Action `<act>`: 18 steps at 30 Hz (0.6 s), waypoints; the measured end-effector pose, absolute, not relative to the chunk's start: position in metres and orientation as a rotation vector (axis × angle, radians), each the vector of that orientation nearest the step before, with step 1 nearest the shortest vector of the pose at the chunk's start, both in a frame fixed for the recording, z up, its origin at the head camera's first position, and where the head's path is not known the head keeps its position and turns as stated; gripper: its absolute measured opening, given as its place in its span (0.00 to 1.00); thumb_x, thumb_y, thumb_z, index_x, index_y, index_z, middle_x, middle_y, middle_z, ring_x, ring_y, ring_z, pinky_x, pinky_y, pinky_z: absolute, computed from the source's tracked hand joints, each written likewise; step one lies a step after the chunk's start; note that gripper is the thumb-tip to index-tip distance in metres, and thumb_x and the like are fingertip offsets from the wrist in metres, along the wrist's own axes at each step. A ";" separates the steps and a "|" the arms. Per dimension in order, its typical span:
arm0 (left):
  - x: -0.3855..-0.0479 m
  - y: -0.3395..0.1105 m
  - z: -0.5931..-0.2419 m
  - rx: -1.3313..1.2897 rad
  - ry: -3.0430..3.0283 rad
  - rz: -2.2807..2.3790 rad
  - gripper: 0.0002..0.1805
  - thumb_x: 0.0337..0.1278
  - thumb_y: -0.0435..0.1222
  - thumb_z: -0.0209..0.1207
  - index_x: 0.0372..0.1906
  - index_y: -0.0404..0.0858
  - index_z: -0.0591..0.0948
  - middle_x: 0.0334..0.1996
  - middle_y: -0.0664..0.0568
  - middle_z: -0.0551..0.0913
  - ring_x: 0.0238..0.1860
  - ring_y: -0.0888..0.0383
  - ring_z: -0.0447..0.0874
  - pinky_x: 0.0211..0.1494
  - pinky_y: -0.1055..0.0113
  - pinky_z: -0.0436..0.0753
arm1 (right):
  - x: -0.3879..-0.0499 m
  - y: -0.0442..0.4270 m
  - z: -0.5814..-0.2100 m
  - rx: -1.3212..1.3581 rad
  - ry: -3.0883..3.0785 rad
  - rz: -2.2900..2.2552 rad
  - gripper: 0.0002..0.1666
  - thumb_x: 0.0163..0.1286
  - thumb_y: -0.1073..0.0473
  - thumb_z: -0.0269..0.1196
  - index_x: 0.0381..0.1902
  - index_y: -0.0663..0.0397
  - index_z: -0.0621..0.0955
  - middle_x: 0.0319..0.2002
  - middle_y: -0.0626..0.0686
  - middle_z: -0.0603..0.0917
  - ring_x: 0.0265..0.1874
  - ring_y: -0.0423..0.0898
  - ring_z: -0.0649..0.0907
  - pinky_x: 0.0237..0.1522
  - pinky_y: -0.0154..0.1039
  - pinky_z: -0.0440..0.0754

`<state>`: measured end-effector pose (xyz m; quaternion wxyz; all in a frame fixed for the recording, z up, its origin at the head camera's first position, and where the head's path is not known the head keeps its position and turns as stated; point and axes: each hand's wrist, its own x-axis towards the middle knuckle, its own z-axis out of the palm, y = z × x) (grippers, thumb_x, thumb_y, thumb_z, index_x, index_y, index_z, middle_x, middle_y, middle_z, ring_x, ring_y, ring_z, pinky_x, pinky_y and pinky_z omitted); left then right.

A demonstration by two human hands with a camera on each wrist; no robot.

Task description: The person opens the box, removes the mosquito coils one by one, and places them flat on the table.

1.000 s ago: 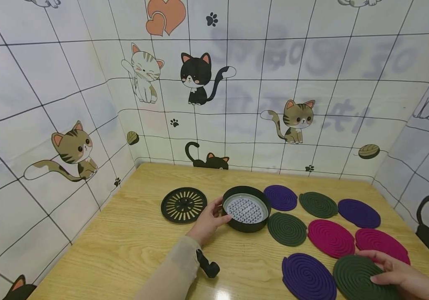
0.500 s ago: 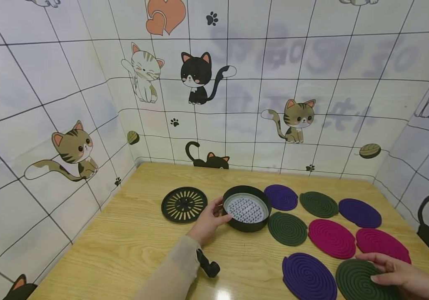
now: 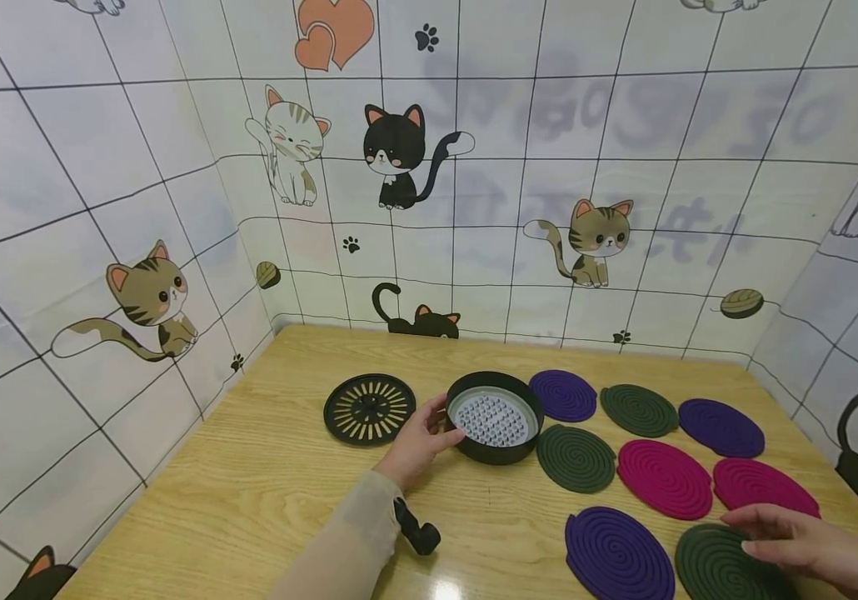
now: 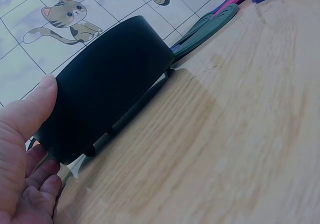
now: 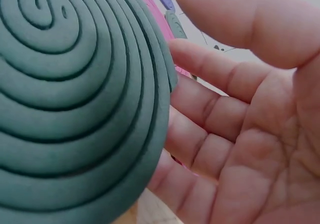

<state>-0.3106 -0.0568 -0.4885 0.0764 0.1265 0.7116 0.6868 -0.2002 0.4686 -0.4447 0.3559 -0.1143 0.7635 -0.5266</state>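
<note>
My left hand (image 3: 416, 442) grips the near left side of a round black mosquito coil holder (image 3: 494, 454), with a grey perforated mesh inside it. In the left wrist view the thumb presses the dark wall (image 4: 115, 79) and the fingers curl at its lower edge. At the lower right, my right hand (image 3: 804, 542) is over a green mosquito coil (image 3: 721, 567). The right wrist view shows its thumb (image 5: 250, 24) raised off the green coil (image 5: 100, 109), with the other fingers loosely along the coil's edge. The slotted black lid (image 3: 369, 425) lies left of the holder.
Several mosquito coils lie flat on the wooden table (image 3: 249, 500): a purple coil (image 3: 619, 554) beside the green one, pink coils (image 3: 664, 477) behind, and more green and purple coils (image 3: 562, 396) farther back. Cat-printed wall sheets (image 3: 489, 250) enclose the table's back and sides.
My right hand has eased its hold on the green coil and shifted slightly right, and the coil has settled lower, a little to the right. My left hand stays on the holder.
</note>
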 end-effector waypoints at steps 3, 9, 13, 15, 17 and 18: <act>-0.311 -0.057 -0.487 0.381 2.128 2.054 0.40 0.59 0.33 0.64 0.73 0.37 0.59 0.69 0.39 0.63 0.70 0.43 0.59 0.70 0.48 0.60 | -0.200 0.466 -0.441 -0.252 2.106 -1.252 0.28 0.76 0.60 0.48 0.59 0.86 0.61 0.54 0.65 0.76 0.49 0.50 0.79 0.45 0.42 0.82; -0.311 -0.057 -0.487 0.373 2.155 2.039 0.40 0.58 0.36 0.65 0.73 0.39 0.59 0.69 0.41 0.64 0.70 0.45 0.60 0.71 0.49 0.61 | -0.199 0.465 -0.440 -0.211 2.161 -1.242 0.30 0.77 0.60 0.49 0.59 0.87 0.59 0.53 0.67 0.77 0.50 0.56 0.79 0.45 0.50 0.83; -0.310 -0.058 -0.489 0.374 2.174 2.031 0.41 0.56 0.40 0.67 0.73 0.43 0.61 0.69 0.45 0.65 0.69 0.48 0.61 0.71 0.52 0.61 | -0.200 0.467 -0.441 -0.196 2.105 -1.304 0.29 0.77 0.61 0.48 0.59 0.86 0.58 0.52 0.64 0.79 0.48 0.52 0.80 0.46 0.52 0.82; -0.310 -0.058 -0.490 0.377 2.183 2.027 0.42 0.55 0.41 0.67 0.73 0.43 0.61 0.68 0.46 0.66 0.69 0.49 0.62 0.71 0.52 0.62 | -0.200 0.468 -0.442 -0.197 2.080 -1.326 0.28 0.77 0.61 0.48 0.59 0.86 0.58 0.52 0.62 0.79 0.48 0.50 0.80 0.46 0.52 0.82; -0.310 -0.057 -0.490 0.369 2.192 2.020 0.42 0.54 0.42 0.68 0.73 0.44 0.61 0.68 0.47 0.66 0.69 0.50 0.62 0.70 0.53 0.62 | -0.200 0.470 -0.443 -0.199 2.062 -1.343 0.28 0.77 0.62 0.47 0.59 0.86 0.58 0.52 0.60 0.79 0.47 0.48 0.80 0.46 0.52 0.82; -0.310 -0.057 -0.490 0.364 2.192 2.018 0.42 0.54 0.43 0.69 0.72 0.44 0.61 0.68 0.48 0.67 0.69 0.50 0.63 0.70 0.54 0.63 | -0.200 0.471 -0.443 -0.201 2.053 -1.351 0.27 0.77 0.62 0.47 0.59 0.86 0.59 0.52 0.60 0.80 0.47 0.47 0.80 0.46 0.51 0.82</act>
